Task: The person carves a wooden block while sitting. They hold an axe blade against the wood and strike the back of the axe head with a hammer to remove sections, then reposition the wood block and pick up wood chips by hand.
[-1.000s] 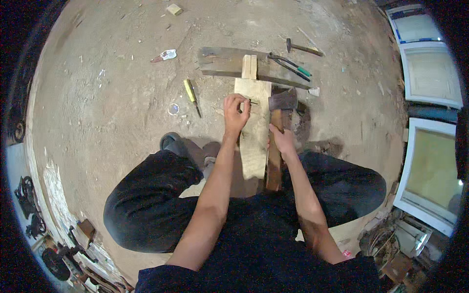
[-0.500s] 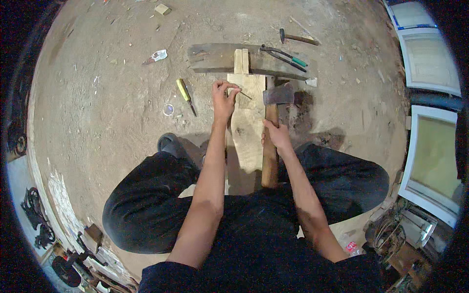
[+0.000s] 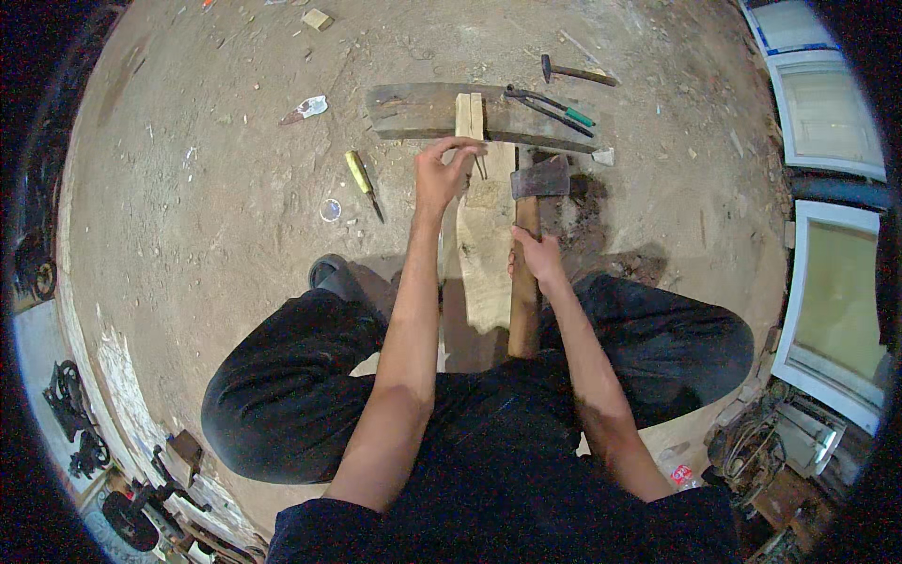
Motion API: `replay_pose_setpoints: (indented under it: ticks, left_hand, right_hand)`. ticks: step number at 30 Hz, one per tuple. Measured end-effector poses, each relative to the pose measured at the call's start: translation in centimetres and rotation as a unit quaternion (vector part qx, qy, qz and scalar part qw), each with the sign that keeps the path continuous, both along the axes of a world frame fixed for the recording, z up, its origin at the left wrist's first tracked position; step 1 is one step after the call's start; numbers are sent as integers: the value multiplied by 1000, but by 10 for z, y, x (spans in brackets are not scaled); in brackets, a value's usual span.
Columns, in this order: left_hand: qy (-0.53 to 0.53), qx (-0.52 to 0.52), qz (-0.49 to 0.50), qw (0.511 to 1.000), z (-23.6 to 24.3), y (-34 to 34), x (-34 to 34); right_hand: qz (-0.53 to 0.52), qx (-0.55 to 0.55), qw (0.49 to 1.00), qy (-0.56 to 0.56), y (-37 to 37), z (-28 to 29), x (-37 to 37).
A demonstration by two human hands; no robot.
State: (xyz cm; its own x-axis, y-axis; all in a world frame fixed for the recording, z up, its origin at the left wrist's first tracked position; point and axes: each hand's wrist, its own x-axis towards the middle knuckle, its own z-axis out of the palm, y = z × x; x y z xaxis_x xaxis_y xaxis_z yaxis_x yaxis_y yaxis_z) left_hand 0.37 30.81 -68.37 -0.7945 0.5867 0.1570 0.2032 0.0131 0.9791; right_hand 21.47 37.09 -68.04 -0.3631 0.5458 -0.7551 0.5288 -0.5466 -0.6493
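Observation:
My left hand (image 3: 445, 175) is closed in a pinch on a thin nail (image 3: 483, 167), which points down at the light wooden board (image 3: 485, 254) in front of me. Whether the nail's tip touches the wood I cannot tell. My right hand (image 3: 536, 256) grips an axe (image 3: 524, 282) by the middle of its wooden handle. The dark axe head (image 3: 541, 178) is at the far end, just right of the board. Beyond the board's narrow slotted end (image 3: 469, 111) lies a weathered grey plank (image 3: 413, 108), crosswise under it.
Green-handled pincers (image 3: 554, 111) rest on the plank's right part, with a small hammer (image 3: 578, 74) farther back. A yellow-handled screwdriver (image 3: 359, 179) lies on the dirt floor to the left. White-framed windows (image 3: 832, 301) stand at right; clutter (image 3: 761, 470) fills the lower right.
My left hand has shifted slightly right and farther away, and the nail now points more steeply down. The axe stays in my right hand; the whole view has shifted a little.

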Motion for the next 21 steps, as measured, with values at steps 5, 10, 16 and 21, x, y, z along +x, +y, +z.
replay_pose_setpoints:
  ticks: [5,10,16,21]
  left_hand:
    - [92,-25,-12,995,-15,-8,4]
    - [218,-19,47,975,-12,-14,26]
    - [-67,38,57,995,-20,-15,43]
    - [20,-10,36,999,-29,-18,32]
  right_hand:
    - [8,5,1000,5,-5,14,-5]
    - [19,23,1000,-6,1,1,1]
    - [27,19,999,-7,4,-5,3]
    - [17,11,1000,-2,3,-2,4]
